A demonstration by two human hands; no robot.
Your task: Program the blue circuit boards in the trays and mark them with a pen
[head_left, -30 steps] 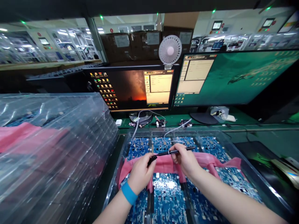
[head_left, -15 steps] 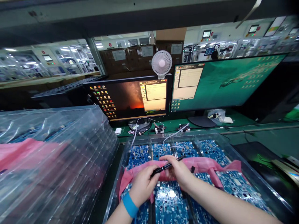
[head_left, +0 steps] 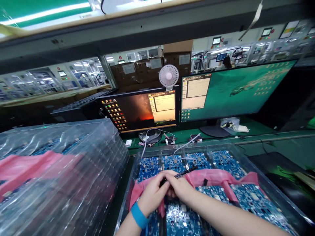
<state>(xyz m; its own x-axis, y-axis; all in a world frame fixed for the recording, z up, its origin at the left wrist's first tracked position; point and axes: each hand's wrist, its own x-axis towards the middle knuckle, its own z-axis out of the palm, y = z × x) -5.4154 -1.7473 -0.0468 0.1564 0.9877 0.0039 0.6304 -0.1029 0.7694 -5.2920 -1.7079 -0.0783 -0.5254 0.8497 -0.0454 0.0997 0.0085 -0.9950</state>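
Observation:
My left hand [head_left: 155, 190], with a blue band [head_left: 139, 215] on its wrist, is closed on the rear part of a black pen [head_left: 186, 171]. My right hand [head_left: 181, 189] is closed round the same pen, its fingers pressed against the left ones. The pen slants up to the right, its far end showing beyond both hands. Beneath them lies a clear plastic tray [head_left: 249, 160] of blue circuit boards [head_left: 183, 219]. A strip of pink foam sheet [head_left: 213, 175] runs across the boards, partly hidden by my hands.
On the left rises a stack of clear trays [head_left: 98, 164] with pink sheet inside. Behind my tray stand two monitors [head_left: 137, 111], a small white fan [head_left: 168, 76] and cables [head_left: 147, 134]. A dark mouse [head_left: 283, 183] lies at the right. A shelf edge [head_left: 147, 31] crosses overhead.
My right hand has slid left along the pen until it meets my left hand, so more of the pen's far end shows. The camera view has tilted up slightly.

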